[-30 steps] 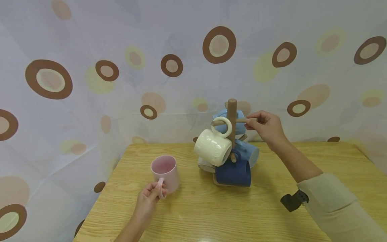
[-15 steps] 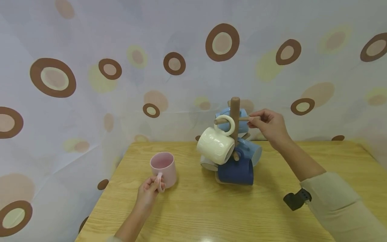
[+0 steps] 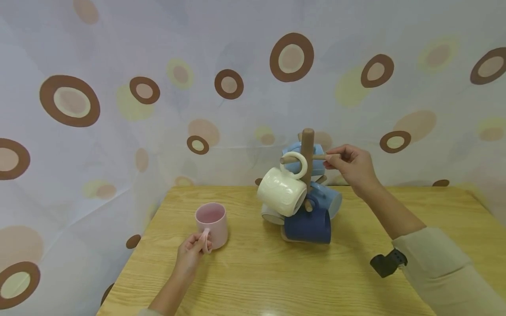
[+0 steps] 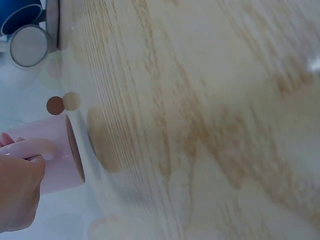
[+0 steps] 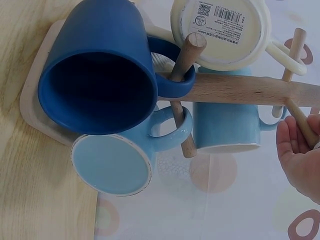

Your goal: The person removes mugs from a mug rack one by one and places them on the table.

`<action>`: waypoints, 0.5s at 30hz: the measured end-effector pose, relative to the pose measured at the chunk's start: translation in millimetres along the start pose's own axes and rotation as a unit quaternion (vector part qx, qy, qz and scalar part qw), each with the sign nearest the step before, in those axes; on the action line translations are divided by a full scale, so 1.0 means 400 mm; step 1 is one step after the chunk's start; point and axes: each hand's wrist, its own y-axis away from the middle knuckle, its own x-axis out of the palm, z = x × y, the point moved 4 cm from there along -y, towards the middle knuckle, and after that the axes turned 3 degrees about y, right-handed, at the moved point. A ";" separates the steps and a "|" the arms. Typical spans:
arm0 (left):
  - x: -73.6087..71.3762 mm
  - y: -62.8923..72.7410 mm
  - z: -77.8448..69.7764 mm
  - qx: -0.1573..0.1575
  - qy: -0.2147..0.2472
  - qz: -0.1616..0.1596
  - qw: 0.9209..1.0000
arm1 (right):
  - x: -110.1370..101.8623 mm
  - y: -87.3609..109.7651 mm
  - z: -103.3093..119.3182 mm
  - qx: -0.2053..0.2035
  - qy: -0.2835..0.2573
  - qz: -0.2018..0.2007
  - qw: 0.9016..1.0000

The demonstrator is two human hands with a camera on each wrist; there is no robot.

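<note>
On the table (image 3: 276,272), left hand (image 3: 190,256) round pink mug (image 3: 212,224) handle; right hand (image 3: 352,166) pinching rack peg (image 3: 321,156)

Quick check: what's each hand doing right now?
Left hand: grips the pink mug by its handle.
Right hand: pinches a peg of the mug rack.

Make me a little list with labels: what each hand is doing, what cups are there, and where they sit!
Left hand: holds the pink mug by its handle, mug standing on the table
Right hand: pinches a top peg of the wooden mug tree
On the tree: cream mug, dark blue mug, light blue mugs
Behind: spotted curtain
</note>
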 end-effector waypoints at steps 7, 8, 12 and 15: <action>-0.004 -0.004 0.009 0.000 -0.006 0.005 1.000 | -0.001 -0.001 -0.002 -0.001 0.000 0.002 1.000; -0.004 -0.003 0.010 -0.002 -0.007 0.004 1.000 | -0.002 -0.001 -0.001 -0.002 0.002 0.001 1.000; -0.007 -0.004 0.012 -0.004 -0.011 0.005 1.000 | -0.002 0.000 0.001 -0.003 0.000 0.001 1.000; -0.010 -0.004 0.014 -0.003 -0.012 0.004 1.000 | -0.002 0.001 0.002 -0.004 -0.006 0.002 1.000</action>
